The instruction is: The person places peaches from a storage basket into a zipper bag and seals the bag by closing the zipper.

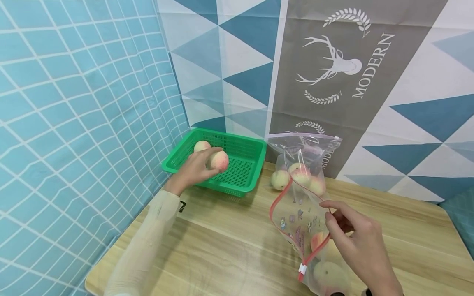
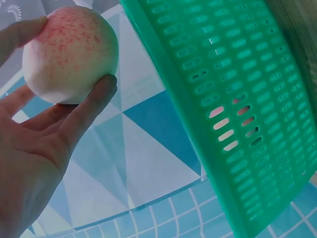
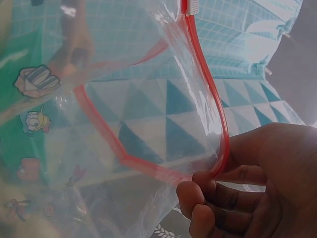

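Observation:
My left hand (image 1: 195, 168) holds a pale peach with a pink blush (image 1: 219, 160) over the green plastic basket (image 1: 244, 190). In the left wrist view that peach (image 2: 69, 57) sits between thumb and curled fingers, above the basket rim. Another peach (image 1: 202, 146) lies inside the basket. With thumb and fingers, my right hand (image 1: 357, 242) pinches the red-edged mouth of a clear zip bag (image 1: 296, 213). The bag's mouth gapes toward the basket, its white slider (image 1: 302, 269) at the near end. Peaches (image 1: 329, 274) show through its lower part.
Behind the held bag, a second zip bag with a purple edge (image 1: 303, 135) stands upright with several peaches (image 1: 300, 173) in it. Both bags and the basket rest on a wooden table (image 1: 222, 238). Patterned cloth (image 1: 244, 61) hangs at the back, blue checked cloth (image 1: 74, 102) at left.

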Tool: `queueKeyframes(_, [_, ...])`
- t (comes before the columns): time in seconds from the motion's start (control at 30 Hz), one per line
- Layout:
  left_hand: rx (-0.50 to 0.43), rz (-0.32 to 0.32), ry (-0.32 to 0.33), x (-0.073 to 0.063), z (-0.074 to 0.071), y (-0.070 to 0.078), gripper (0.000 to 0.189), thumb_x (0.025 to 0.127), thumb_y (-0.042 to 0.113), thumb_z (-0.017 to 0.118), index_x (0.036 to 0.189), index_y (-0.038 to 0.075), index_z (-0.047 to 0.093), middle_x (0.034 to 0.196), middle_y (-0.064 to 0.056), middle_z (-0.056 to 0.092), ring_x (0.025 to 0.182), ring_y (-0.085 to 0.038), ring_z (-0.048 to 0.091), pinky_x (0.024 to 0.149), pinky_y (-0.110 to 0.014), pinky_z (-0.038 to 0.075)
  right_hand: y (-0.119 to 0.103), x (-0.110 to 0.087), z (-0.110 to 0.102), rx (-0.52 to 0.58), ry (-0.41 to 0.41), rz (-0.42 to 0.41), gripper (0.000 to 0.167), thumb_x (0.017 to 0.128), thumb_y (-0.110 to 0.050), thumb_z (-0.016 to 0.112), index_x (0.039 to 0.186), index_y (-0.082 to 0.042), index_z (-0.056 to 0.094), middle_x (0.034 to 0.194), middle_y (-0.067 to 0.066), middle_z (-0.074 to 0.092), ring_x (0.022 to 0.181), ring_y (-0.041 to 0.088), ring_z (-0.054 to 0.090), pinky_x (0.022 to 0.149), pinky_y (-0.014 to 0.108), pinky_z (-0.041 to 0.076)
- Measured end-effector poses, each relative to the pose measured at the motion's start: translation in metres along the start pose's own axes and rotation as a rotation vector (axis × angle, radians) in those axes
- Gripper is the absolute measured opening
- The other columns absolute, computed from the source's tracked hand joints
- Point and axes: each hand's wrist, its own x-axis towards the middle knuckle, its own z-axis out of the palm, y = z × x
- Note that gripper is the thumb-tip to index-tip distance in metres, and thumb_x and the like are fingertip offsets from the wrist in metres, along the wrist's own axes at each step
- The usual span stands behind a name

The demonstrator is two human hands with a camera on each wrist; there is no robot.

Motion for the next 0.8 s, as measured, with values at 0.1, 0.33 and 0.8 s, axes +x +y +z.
queueKeyframes(0.1, [-0.021,0.011,0.037,-0.003,0.001,0.005,0.060,0.083,0.032,0.078,0.137,0.013,0.059,0.128,-0.006,0.066,0.105,-0.025,0.066,0.081,-0.046,0.055,0.001,0.000,0.000,0.003,0.002,-0.003,0.033,0.089,0.004,0.065,0.107,-0.022,0.073,0.068,-0.013,0.059,0.055,0.000,0.056,0.055,0.011,0.046])
queueKeyframes(0.33, [-0.043,0.105,0.092,-0.010,0.002,0.027,0.062,0.084,0.027,0.078,0.140,0.015,0.057,0.133,-0.004,0.063,0.116,-0.023,0.063,0.084,-0.047,0.055,0.002,0.000,0.001,-0.003,0.002,0.003,0.032,0.089,0.004,0.065,0.107,-0.021,0.073,0.067,-0.014,0.059,0.055,0.000,0.056,0.058,0.010,0.046])
queueKeyframes(0.8, [0.026,0.228,0.144,-0.023,0.003,0.061,0.062,0.083,0.025,0.078,0.141,0.023,0.057,0.130,-0.006,0.063,0.090,-0.017,0.067,0.064,-0.029,0.052,0.003,0.000,-0.004,-0.026,-0.003,0.033,0.028,0.089,0.003,0.065,0.106,-0.018,0.073,0.067,-0.013,0.058,0.056,0.001,0.057,0.060,0.009,0.046])
